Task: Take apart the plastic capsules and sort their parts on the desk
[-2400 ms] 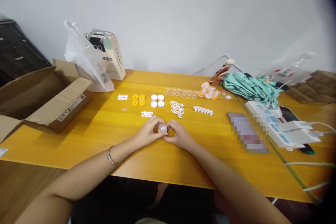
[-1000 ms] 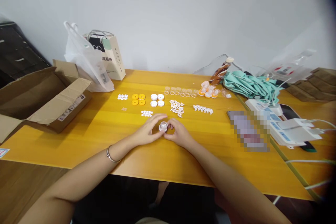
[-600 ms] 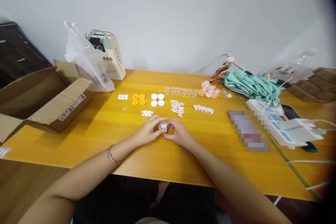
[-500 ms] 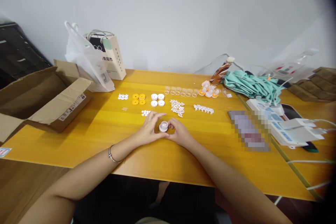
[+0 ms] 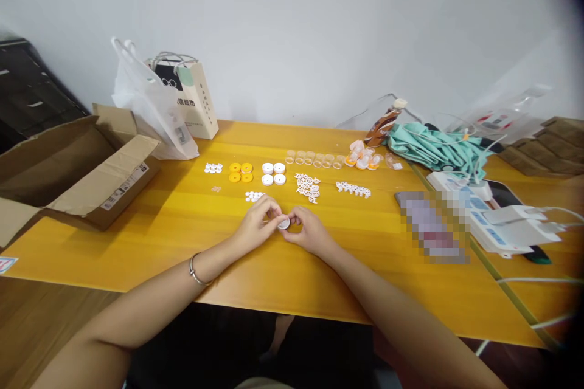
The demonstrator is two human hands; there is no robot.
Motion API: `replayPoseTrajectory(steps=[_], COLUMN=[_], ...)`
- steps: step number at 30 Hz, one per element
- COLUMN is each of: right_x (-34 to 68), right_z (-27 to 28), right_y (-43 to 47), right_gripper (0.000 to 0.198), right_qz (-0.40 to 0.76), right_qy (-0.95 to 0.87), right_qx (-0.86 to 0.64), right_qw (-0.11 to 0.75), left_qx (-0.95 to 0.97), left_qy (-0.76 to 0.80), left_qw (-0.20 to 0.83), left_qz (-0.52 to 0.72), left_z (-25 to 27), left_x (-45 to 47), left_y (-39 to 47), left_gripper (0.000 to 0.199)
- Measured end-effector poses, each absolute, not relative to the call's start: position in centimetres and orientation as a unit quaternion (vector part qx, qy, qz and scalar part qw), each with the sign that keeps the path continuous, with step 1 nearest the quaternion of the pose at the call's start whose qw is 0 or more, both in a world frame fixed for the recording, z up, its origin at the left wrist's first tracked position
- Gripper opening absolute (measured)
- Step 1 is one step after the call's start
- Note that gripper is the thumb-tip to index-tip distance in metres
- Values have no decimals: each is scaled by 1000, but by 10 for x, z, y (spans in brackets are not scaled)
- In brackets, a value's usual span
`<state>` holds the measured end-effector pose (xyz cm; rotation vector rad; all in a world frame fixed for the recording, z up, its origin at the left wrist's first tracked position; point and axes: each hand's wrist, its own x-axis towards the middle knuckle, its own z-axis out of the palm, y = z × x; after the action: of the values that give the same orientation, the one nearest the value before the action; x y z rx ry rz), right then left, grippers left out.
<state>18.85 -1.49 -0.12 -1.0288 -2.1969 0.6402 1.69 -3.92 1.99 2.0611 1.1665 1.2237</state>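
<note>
Between my two hands is a small round white piece (image 5: 284,224), tilted, its far side partly hidden by fingers. My left hand (image 5: 261,222) pinches it from the left with thumb and fingers. From the right, my right hand (image 5: 308,230) grips its edge between thumb and curled fingers. Just beyond my left hand lie small white discs (image 5: 252,196). Behind them stand white round caps (image 5: 274,174) and yellow round caps (image 5: 241,172). Past my right hand are white lattice-like pieces (image 5: 308,187) in a cluster.
Clear cups (image 5: 314,159) line up farther back, beside orange-and-clear pieces (image 5: 362,156). More white cut-out pieces (image 5: 353,189) lie right of centre. A cardboard box (image 5: 123,179) and bags stand left; a phone (image 5: 429,225), power strip (image 5: 483,219), bottle (image 5: 385,123) and green cloth (image 5: 440,147) are right.
The white piece has tipped over, and its clear dome, visible on top before, no longer shows. My left fingers have curled in and closed around it.
</note>
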Motion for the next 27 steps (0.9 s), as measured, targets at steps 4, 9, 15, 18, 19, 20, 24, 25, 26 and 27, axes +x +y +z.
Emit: replayPoseTrajectory(steps=[4, 9, 15, 18, 19, 20, 24, 25, 26, 27], right_x=[188, 189, 190, 190, 190, 191, 191, 192, 192, 192], right_z=[-3, -3, -2, -1, -1, 0, 0, 0, 1, 1], right_y=[-14, -13, -13, -14, -15, -15, -15, -15, -15, -14], right_gripper=[17, 17, 18, 19, 19, 20, 20, 20, 19, 19], right_qz=[237, 246, 251, 252, 252, 251, 250, 250, 249, 248], right_qy=[-833, -827, -822, -822, -821, -821, -822, -822, -823, -824], right_qx=[-388, -391, -401, -403, -404, -406, -408, -409, -410, -412], right_qw=[315, 320, 317, 315, 315, 314, 310, 307, 303, 300], left_qx=[774, 774, 827, 869, 874, 877, 872, 865, 855, 845], left_qy=[413, 431, 406, 370, 365, 362, 358, 365, 375, 388], left_qw=[233, 230, 251, 241, 240, 240, 254, 258, 262, 263], left_qz=[419, 403, 297, 222, 211, 206, 216, 229, 244, 259], left_z=[17, 16, 35, 39, 39, 38, 41, 45, 51, 57], left_x=[14, 11, -15, -26, -28, -29, -28, -28, -28, -28], left_y=[-36, -33, -35, -35, -35, -35, -37, -37, -36, -34], left_gripper=[15, 18, 28, 39, 38, 35, 22, 22, 22, 23])
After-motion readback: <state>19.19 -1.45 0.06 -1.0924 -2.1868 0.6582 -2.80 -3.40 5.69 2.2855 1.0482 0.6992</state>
